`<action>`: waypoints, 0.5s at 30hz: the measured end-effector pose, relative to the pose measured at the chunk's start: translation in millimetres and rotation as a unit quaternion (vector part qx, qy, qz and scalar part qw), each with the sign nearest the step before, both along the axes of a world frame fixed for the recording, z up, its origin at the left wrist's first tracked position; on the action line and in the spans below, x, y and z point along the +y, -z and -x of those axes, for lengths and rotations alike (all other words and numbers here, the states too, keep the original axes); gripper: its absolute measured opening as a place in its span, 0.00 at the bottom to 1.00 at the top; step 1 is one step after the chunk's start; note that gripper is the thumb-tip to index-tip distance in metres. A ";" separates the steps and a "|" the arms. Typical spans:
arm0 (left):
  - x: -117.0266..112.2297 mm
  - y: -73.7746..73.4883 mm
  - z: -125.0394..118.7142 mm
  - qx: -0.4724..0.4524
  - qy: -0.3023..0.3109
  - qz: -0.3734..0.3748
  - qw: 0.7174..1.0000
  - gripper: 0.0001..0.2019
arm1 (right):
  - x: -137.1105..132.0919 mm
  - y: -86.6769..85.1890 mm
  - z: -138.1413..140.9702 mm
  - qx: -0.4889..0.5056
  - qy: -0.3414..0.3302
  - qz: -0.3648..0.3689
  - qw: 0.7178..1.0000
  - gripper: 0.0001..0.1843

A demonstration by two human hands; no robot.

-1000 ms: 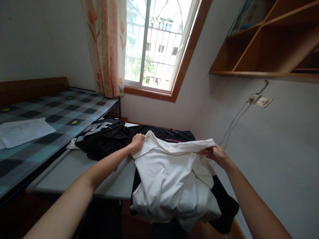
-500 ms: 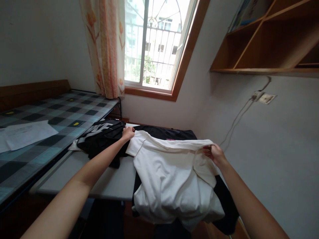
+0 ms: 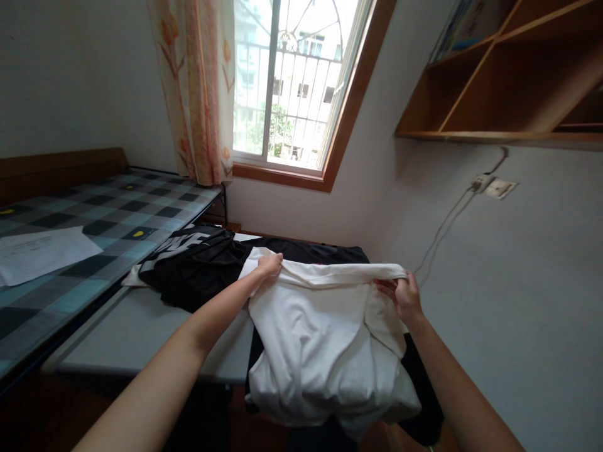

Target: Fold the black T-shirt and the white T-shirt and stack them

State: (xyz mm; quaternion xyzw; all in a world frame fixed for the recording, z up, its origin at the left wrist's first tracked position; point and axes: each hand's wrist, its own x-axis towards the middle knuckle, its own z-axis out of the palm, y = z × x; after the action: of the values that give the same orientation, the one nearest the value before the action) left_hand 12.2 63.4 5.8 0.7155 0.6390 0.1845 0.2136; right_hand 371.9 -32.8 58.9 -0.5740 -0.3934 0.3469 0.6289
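Note:
A white shirt [image 3: 320, 339] lies bunched on the grey table [image 3: 141, 333], its lower part hanging over the near edge. My left hand [image 3: 270, 265] is closed on the shirt's far edge, left of its middle. My right hand [image 3: 402, 295] is closed on the same edge at its right end. The cloth is stretched in a band between the two hands. A black garment [image 3: 330, 252] is spread underneath the shirt.
A black garment with white lettering [image 3: 193, 257] is heaped at the table's far left. A bed with a checked cover [image 3: 117, 207] and a sheet of paper [image 3: 42, 248] runs along the left. Window [image 3: 287, 81], curtain [image 3: 198, 94], wooden shelves [image 3: 499, 81] and a wall socket [image 3: 499, 187] stand beyond.
My left hand slid right along the shirt's far edge, from the left corner towards the middle. My right hand kept its grip and barely moved.

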 end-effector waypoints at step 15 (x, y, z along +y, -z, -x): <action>-85.7 -136.5 -5.9 -0.393 -0.113 -0.584 0.701 0.13 | -24.4 -60.1 5.2 -0.031 0.247 -0.254 0.935 0.10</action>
State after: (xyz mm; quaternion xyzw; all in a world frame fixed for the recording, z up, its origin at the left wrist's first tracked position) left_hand 18.1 -22.3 142.3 0.4817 0.3373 0.8079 -0.0372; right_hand 366.7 -57.3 119.0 -0.4843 -0.3340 0.0511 0.8070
